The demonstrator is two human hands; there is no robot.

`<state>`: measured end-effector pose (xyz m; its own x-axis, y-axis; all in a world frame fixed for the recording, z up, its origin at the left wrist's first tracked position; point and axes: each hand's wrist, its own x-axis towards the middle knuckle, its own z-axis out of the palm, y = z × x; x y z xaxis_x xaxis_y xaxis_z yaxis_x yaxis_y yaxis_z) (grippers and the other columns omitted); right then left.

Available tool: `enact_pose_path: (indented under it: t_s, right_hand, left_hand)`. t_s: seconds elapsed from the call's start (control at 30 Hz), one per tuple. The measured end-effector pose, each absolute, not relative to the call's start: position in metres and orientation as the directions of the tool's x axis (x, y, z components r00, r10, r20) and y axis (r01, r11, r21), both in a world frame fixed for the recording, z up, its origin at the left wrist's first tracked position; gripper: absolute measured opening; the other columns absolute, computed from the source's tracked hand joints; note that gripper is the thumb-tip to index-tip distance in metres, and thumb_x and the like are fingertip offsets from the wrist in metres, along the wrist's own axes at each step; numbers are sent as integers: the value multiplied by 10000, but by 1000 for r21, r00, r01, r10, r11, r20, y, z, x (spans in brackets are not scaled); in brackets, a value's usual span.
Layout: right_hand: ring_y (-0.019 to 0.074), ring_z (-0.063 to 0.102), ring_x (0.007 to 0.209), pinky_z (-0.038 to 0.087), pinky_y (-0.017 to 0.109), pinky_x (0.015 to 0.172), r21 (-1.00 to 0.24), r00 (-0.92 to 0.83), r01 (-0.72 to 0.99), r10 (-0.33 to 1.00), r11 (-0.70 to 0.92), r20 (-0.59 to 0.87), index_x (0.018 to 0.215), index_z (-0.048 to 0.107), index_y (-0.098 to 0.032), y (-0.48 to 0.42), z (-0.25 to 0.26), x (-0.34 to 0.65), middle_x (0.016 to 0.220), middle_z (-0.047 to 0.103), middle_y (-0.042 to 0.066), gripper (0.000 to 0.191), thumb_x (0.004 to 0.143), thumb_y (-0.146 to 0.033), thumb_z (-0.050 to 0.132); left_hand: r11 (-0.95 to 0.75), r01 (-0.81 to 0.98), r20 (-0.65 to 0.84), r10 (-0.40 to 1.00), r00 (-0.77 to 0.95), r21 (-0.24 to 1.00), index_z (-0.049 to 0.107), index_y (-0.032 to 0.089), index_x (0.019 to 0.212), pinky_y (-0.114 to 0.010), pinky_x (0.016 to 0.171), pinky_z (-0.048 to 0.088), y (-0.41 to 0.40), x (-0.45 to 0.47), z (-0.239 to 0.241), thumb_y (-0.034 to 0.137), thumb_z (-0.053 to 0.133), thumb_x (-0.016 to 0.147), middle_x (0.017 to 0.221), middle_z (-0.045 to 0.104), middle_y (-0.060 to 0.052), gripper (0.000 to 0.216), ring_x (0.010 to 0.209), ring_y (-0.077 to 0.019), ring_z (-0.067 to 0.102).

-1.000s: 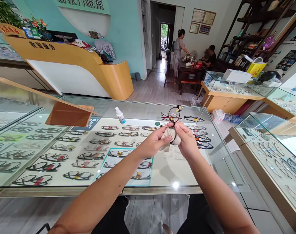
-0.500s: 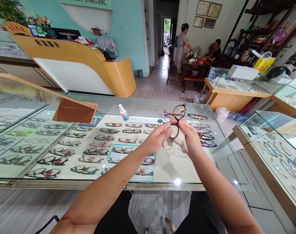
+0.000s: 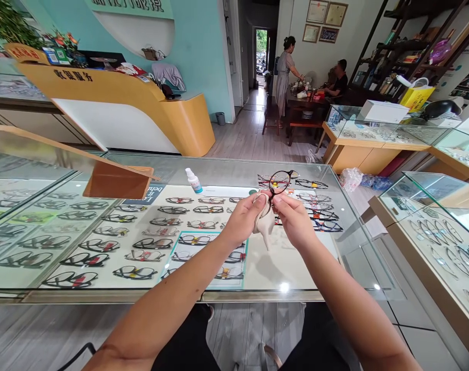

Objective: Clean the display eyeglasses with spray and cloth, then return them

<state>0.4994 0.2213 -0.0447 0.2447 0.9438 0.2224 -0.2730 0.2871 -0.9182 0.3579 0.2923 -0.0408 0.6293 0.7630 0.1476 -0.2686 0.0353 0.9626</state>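
Note:
Between my two hands, above the glass display case (image 3: 296, 268), is a pair of dark round-framed glasses (image 3: 271, 188). My left hand (image 3: 247, 215) is closed round a pale cloth (image 3: 264, 229), which wraps one end of the glasses and hangs down in a point. With fingertips, my right hand (image 3: 292, 214) pinches the glasses near the middle of the frame. One round rim sticks up above the hands; the other is mostly hidden by the cloth and left fingers. A small white spray bottle (image 3: 194, 180) with a blue-and-white label stands on the glass to the left.
Rows of spectacle frames (image 3: 153, 242) lie under the glass. A wooden-framed mirror or stand (image 3: 118, 181) rests on the case at left. More display cases (image 3: 431, 226) stand at right. Two people (image 3: 285, 67) are at a table behind, past a yellow counter (image 3: 191, 123).
The glasses have turned and shifted slightly left and down. The cloth has left my right hand's fingers and now hangs from my left hand. The right fingers pinch the frame.

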Motion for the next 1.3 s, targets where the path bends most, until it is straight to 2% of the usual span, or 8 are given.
enact_pose_path:
  t_s: [0.3, 0.43, 0.6, 0.7, 0.9, 1.1, 1.2, 1.3]
  right_hand:
    - [212, 654, 924, 528, 300, 763, -897, 308, -400, 949, 191, 65, 944, 859, -229, 215, -24, 501, 1034, 754, 50, 403, 773, -589, 920]
    - [190, 632, 873, 518, 289, 735, -911, 275, -364, 957, 194, 94, 1033, 859, -248, 218, -34, 501, 1026, 736, 41, 386, 855, -590, 859]
    - [225, 661, 1044, 532, 318, 887, -928, 239, -282, 955, 243, 177, 979, 870, -268, 221, -41, 502, 1167, 747, 44, 298, 893, -550, 831]
    - [229, 664, 1046, 531, 328, 910, -921, 251, -311, 955, 234, 158, 959, 866, -267, 219, -37, 502, 1138, 757, 43, 281, 873, -534, 851]
    - [222, 654, 906, 529, 337, 807, -900, 319, -397, 947, 179, 48, 942, 855, -228, 218, -29, 504, 1029, 782, 59, 378, 780, -565, 904]
    - [226, 644, 974, 516, 340, 822, -937, 279, -261, 947, 233, 158, 958, 873, -259, 223, -41, 507, 1051, 759, 45, 322, 848, -562, 863]
    - [233, 651, 1019, 520, 351, 869, -937, 260, -238, 946, 256, 193, 968, 877, -273, 224, -45, 508, 1140, 771, 43, 289, 864, -542, 858]
    - [234, 659, 1019, 522, 351, 893, -934, 274, -258, 946, 247, 175, 969, 874, -263, 223, -43, 508, 1111, 776, 41, 295, 855, -535, 862]
  left_hand:
    - [165, -190, 84, 501, 861, 968, 583, 226, 1552, -262, 827, 544, 302, 342, -42, 490, 825, 936, 1198, 770, -94, 713, 956, -177, 705]
    - [151, -217, 85, 601, 795, 964, 638, 208, 1457, -235, 763, 532, 297, 349, -43, 547, 861, 884, 1056, 770, -58, 702, 867, -155, 691]
    - [137, -241, 63, 738, 672, 961, 727, 173, 1251, -235, 665, 505, 297, 357, -44, 676, 825, 857, 826, 719, -10, 647, 708, -139, 637]
    - [98, -249, 103, 723, 683, 963, 765, 179, 1226, -246, 723, 526, 300, 354, -42, 686, 790, 885, 878, 740, -33, 611, 779, -155, 663]
    - [85, -217, 128, 583, 803, 972, 664, 203, 1467, -293, 860, 556, 298, 347, -40, 542, 813, 925, 1161, 779, -99, 657, 1023, -227, 718]
    - [46, -228, 137, 678, 722, 972, 683, 183, 1355, -232, 640, 474, 299, 355, -49, 624, 843, 866, 879, 718, -17, 678, 676, -122, 593]
    - [4, -223, 151, 721, 676, 975, 733, 173, 1227, -254, 725, 520, 303, 356, -48, 715, 793, 864, 885, 727, -27, 656, 759, -148, 634]
    - [-11, -201, 154, 684, 713, 980, 749, 183, 1237, -274, 821, 544, 306, 353, -44, 726, 755, 892, 947, 757, -54, 644, 881, -185, 686]
